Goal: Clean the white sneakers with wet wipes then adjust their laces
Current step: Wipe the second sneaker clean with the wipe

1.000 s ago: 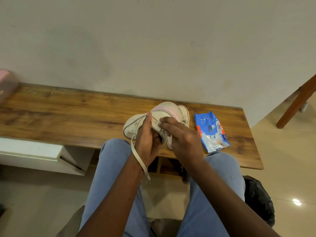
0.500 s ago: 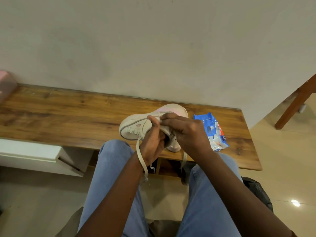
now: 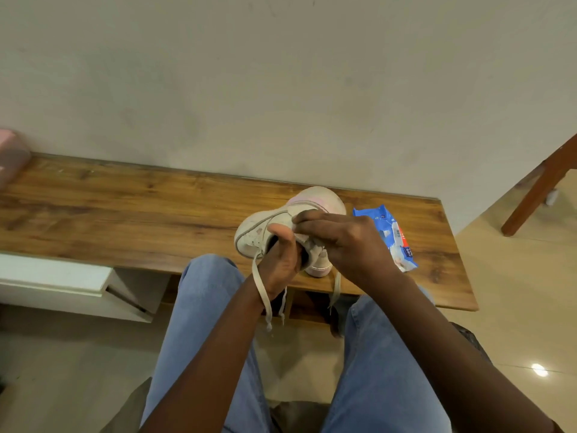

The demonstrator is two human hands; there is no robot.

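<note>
Sneaker (image 3: 260,228) tight in left hand (image 3: 281,260), right hand (image 3: 346,245), near bench's (image 3: 125,220) front edge.

A second lace end (image 3: 335,289) now dangles beneath the right hand (image 3: 352,245).

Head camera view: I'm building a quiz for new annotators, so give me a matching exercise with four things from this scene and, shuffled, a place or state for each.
Things:
1. white sneaker
2. wet wipes pack
3. loose lace
4. pink container

Places or states:
A. hangs down past the left wrist
B. at the far left end of the wooden bench, cut off by the frame edge
C. gripped by the left hand and the right hand
D. lies on the bench, to the right of the right hand

Pairs: 1-C, 2-D, 3-A, 4-B.
</note>
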